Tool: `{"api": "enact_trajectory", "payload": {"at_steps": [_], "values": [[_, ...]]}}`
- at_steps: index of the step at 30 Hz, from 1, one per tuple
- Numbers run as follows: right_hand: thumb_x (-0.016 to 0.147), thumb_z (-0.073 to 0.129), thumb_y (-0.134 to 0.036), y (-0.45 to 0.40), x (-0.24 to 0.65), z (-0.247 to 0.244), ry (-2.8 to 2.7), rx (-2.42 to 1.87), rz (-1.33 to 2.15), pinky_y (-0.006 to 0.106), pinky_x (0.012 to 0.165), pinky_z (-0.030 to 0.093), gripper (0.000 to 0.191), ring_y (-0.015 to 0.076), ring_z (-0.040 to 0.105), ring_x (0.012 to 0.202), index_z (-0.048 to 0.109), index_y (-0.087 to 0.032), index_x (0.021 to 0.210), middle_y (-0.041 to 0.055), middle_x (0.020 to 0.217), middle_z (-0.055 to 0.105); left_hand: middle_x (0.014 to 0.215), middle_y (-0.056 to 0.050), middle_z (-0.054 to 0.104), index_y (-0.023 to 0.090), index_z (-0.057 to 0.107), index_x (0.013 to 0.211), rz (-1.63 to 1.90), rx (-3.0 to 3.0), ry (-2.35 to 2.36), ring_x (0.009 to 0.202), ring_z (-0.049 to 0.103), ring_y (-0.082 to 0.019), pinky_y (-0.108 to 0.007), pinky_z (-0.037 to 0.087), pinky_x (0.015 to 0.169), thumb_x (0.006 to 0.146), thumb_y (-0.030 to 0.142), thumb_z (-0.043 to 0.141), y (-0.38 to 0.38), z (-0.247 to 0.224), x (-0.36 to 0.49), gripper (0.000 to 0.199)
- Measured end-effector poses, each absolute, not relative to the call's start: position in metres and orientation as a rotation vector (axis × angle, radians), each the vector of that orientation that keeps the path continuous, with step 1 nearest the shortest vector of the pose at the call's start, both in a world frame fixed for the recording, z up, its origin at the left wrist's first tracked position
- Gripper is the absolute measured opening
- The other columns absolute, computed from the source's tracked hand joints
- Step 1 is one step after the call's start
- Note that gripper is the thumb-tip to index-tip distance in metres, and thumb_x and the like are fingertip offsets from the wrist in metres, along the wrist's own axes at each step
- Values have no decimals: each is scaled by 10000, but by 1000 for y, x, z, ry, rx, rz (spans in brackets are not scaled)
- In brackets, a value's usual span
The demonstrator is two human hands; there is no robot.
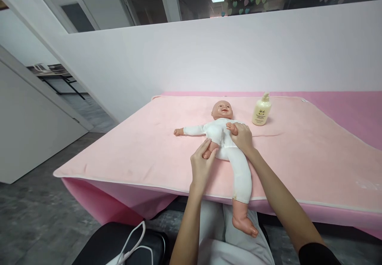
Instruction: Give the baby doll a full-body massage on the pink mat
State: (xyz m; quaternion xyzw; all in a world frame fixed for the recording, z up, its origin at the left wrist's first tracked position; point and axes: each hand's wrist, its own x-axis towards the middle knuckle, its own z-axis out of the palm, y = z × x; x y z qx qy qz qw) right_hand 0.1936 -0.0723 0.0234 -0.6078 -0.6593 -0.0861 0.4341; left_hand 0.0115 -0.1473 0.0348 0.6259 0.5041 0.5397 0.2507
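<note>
A baby doll [237, 163] with a white cloth body lies on its back, head away from me, on a pink blanket [143, 149]. My left hand [200, 165] is closed around the foot of its one leg, which is bent up against the belly. With my right hand [243, 137] I grip the doll's arm on the right side, folded across the chest; the small doll hand pokes out by my fingers. The other leg hangs straight toward me over the table edge. The doll's remaining arm stretches out to the left.
A pale yellow pump bottle [261, 112] stands on the blanket to the right of the doll's head. A white wall [191, 58] runs behind the table. At the lower left, a white cable [133, 243] lies on a black chair seat [110, 237].
</note>
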Motion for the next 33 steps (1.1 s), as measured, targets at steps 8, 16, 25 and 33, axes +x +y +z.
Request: {"api": "enact_trajectory", "payload": {"at_steps": [8,16,25,33], "values": [[629,553,-231,-67,206,25,-1125,-1485,300,289,691,434,154,159,539,698,575,-189,776,-3,719,601,1164,-60,673,173,644,1162,1299,1690,1480,1078,633,-232,-364,510,962,752,317,674,-192,34,-29,436],[602,572,-222,-43,247,9,-248,-1272,543,262,650,511,422,142,599,795,530,-169,1019,32,970,598,1168,-33,672,253,642,1169,1159,2058,1722,1055,648,-232,-315,557,873,797,359,627,-245,27,-80,388],[662,570,-248,-58,228,18,-664,-1385,288,317,810,475,394,173,583,885,473,-181,1039,60,1009,605,1194,-76,655,233,621,1196,1331,2263,1778,1032,652,-219,-309,536,858,853,348,561,-180,51,-34,367],[759,477,-193,-75,190,29,-1793,-1521,-154,342,759,378,69,225,509,775,526,-192,807,77,779,592,1195,-124,644,192,566,1265,1178,2256,1708,1024,646,-241,-326,533,823,869,285,527,-131,41,4,408]]}}
